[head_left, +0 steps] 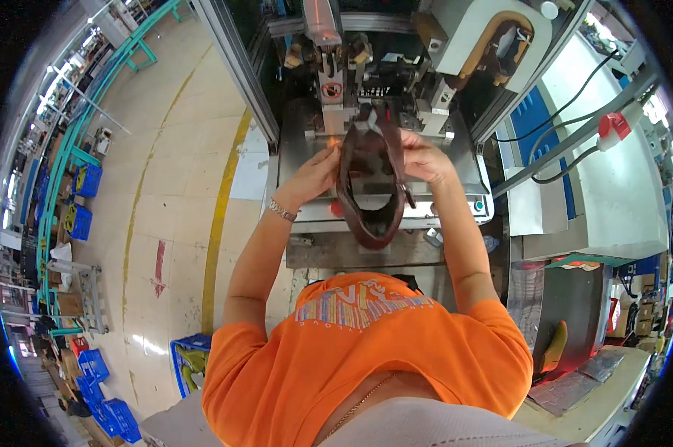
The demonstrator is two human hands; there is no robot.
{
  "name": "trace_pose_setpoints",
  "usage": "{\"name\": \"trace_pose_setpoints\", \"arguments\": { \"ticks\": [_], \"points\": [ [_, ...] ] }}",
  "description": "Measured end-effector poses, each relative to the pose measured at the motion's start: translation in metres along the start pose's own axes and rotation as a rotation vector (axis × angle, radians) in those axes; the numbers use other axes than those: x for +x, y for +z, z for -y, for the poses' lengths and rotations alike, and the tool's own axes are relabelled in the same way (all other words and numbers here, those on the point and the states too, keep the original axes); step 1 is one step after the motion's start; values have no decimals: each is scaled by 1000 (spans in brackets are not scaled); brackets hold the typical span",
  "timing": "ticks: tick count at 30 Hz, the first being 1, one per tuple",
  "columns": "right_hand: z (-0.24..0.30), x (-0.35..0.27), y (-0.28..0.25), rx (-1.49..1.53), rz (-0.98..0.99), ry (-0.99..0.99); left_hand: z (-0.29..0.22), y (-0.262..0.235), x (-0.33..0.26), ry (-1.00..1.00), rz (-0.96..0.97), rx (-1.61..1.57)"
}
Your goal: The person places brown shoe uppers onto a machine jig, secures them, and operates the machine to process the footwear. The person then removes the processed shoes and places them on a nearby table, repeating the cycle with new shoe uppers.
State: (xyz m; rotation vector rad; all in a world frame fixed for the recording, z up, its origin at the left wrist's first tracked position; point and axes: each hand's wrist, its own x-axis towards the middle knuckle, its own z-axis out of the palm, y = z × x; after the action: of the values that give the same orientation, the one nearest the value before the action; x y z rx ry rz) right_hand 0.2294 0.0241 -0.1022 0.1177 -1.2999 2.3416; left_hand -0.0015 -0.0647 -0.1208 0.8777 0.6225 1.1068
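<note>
A dark brown leather boot is held between my two hands at the machine's work table, its opening turned up toward me. At its left side, the fingers of my left hand are closed on the leather edge. My right hand grips the opposite side near the far end, its fingertips partly hidden behind the leather. The boot's far end lies close to the machine's metal clamp parts, where an orange-red light falls. A strap or tab hangs at the boot's right side.
The machine's metal posts rise on both sides. A green button sits on its front right panel. To the right stands a white machine with cables and a red-and-white plug. A blue crate stands on the floor at left.
</note>
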Motion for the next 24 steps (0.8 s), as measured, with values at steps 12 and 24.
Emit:
{"name": "trace_pose_setpoints", "arguments": {
  "ticks": [12,24],
  "points": [
    [106,147,-3,-519,-495,-452,-191,-15,95,580,-108,436],
    [118,201,-27,-249,-726,-499,-205,-40,157,523,-308,74]
  ]
}}
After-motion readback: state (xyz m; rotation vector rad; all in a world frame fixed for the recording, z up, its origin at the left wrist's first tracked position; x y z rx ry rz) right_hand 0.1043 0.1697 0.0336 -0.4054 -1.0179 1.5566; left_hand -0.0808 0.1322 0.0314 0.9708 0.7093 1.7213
